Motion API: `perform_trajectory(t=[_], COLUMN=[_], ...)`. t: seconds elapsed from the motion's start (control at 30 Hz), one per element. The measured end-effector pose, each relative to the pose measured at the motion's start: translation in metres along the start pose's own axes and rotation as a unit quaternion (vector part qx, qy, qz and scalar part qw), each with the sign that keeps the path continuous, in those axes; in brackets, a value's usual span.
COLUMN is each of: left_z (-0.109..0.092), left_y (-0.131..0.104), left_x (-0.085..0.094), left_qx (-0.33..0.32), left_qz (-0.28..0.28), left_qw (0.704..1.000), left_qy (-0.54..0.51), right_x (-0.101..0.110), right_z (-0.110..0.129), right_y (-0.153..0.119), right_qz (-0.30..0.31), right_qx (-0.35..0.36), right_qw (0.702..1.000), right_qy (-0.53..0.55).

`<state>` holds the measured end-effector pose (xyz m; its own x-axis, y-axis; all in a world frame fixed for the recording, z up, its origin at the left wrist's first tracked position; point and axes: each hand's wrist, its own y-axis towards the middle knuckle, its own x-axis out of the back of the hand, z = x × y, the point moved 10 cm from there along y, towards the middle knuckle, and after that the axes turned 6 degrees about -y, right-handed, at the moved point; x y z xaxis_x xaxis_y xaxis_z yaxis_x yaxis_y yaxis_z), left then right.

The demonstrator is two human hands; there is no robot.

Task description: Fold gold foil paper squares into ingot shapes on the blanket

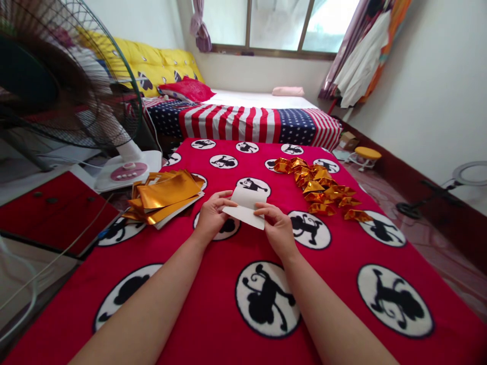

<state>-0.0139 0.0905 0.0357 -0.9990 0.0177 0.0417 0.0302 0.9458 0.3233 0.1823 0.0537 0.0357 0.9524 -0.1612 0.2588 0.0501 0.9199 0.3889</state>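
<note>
Red monkey-print blanket [213, 299] on bed, left hand [211, 217] and right hand [278, 230] pinching white sheet [246, 208], gold stack [164, 196] left, folded gold pieces [321, 188] right, fan [68, 76] beside

Left hand [211, 217], right hand [277, 230]: fingers pinched, forearms extended.

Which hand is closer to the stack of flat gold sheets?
Left. The left hand is just right of the stack; the right hand is farther right, across the white sheet.

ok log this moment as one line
left hand pinching paper sheet | right hand pinching same sheet, white side up | gold sheet stack left | folded gold pieces right
</note>
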Motion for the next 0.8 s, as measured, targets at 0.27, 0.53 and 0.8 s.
perform_trajectory(t=[0.27, 0.53, 0.8], left_z=[0.004, 0.008, -0.002], left_y=[-0.003, 0.000, -0.001], left_x=[-0.006, -0.001, -0.002], left_qx=[0.005, 0.017, -0.008], left_qz=[0.018, -0.003, 0.001], left_qw=[0.998, 0.996, 1.000], left_qy=[-0.059, -0.082, 0.008], right_x=[0.008, 0.011, 0.018], right_z=[-0.005, -0.012, -0.005], right_y=[0.002, 0.003, 0.003], right_qz=[-0.033, -0.047, -0.079], right_qx=[-0.033, -0.045, -0.017], right_qw=[0.998, 0.998, 0.996], right_qy=[0.051, 0.026, 0.041])
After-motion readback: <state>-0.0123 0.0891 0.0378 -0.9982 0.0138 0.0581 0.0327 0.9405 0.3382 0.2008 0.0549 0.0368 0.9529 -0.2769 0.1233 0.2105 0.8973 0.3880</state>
